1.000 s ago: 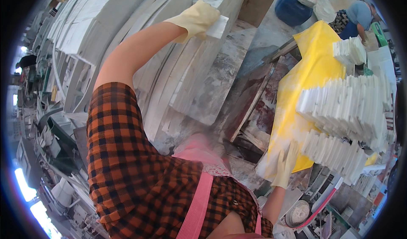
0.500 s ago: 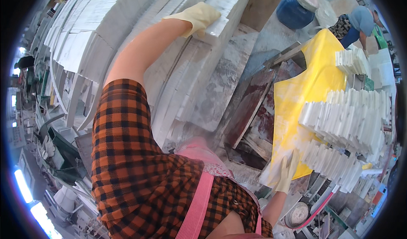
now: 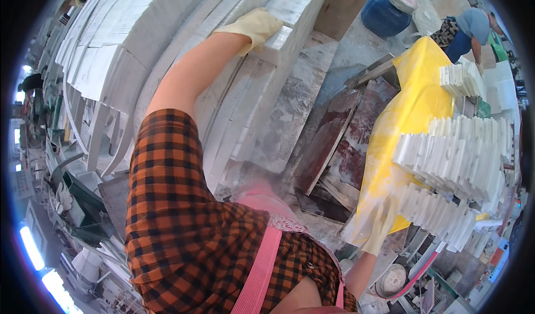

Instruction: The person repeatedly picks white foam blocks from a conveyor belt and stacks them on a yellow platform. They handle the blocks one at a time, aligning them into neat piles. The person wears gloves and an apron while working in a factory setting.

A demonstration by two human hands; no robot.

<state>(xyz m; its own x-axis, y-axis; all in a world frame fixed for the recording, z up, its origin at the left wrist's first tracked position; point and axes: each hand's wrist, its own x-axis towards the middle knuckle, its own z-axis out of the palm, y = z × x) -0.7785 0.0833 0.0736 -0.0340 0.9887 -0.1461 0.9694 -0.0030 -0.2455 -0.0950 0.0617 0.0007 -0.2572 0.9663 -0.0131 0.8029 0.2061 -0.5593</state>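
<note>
My left hand (image 3: 257, 28), in a cream rubber glove, reaches far forward over a long stack of white stone-like slabs. Its fingers are curled at the end of a white slab (image 3: 278, 42), with the fingertips partly hidden. My right hand (image 3: 380, 224), gloved alike, lies with fingers stretched out on a dusty yellow sheet (image 3: 384, 141) draped over a support. Just right of that hand stands a row of thin white pieces (image 3: 437, 216), set on edge.
More white slabs (image 3: 111, 69) are piled at the left. A reddish-brown wooden frame (image 3: 334, 141) lies between the slab stack and the yellow sheet. Beyond are a blue drum (image 3: 385, 13) and a bending co-worker (image 3: 471, 30). A round pan (image 3: 391, 280) sits at lower right.
My left hand has drawn back slightly toward me and to the left along the slab's end. The yellow sheet's left edge has shifted right; my right hand stays on it.
</note>
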